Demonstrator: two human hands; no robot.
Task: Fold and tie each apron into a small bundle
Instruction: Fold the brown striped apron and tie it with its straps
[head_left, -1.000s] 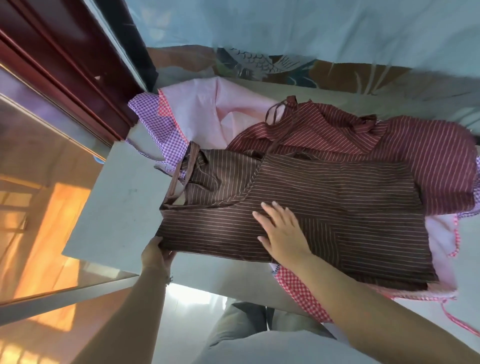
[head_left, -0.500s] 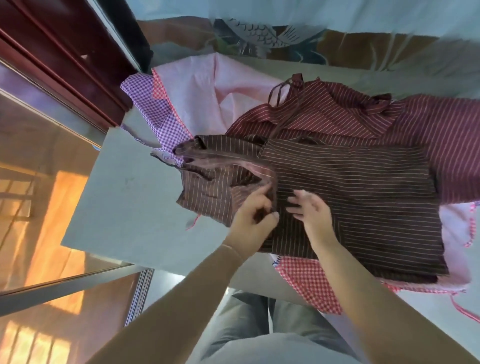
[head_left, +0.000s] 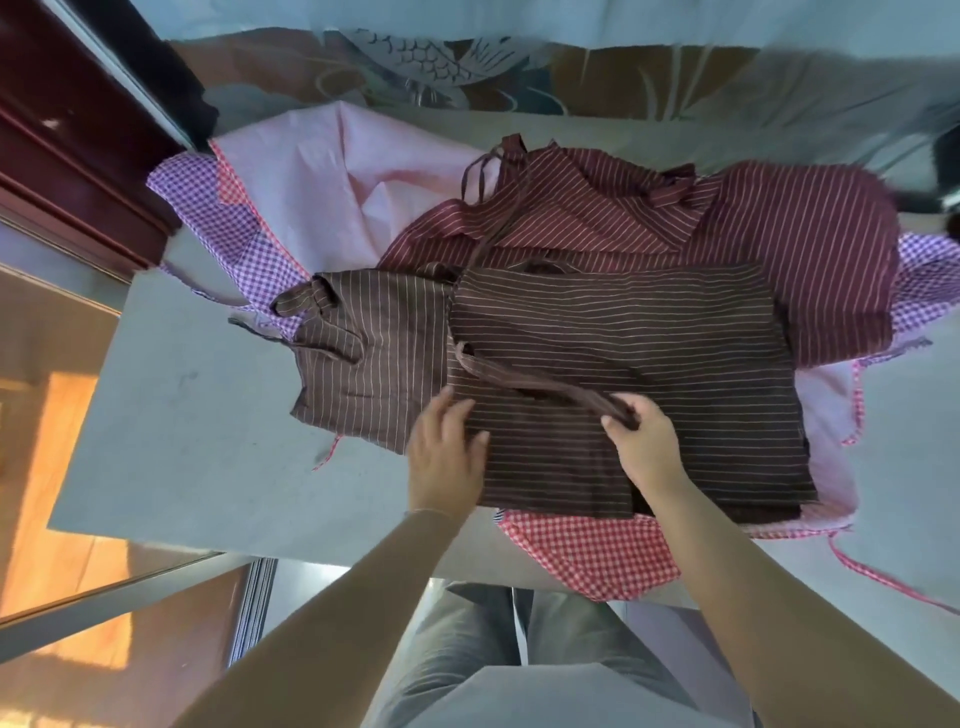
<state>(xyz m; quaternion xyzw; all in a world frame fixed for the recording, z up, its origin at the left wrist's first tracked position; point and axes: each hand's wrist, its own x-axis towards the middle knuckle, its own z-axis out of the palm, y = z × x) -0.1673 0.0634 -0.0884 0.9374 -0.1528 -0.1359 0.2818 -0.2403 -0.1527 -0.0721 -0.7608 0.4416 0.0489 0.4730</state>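
Only 1 fold is in on the brown apron: right hand pinches its strap, left hand rests flat and empty, no bundle tied, others waiting.

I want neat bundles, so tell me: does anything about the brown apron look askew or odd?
Its bib end lies crumpled and off square beside the flat folded part of the brown apron. The right hand pinches the strap; the left hand rests flat.

A grey table is covered by layered aprons. Pink and checked aprons lie directly on it; striped aprons are stacked above
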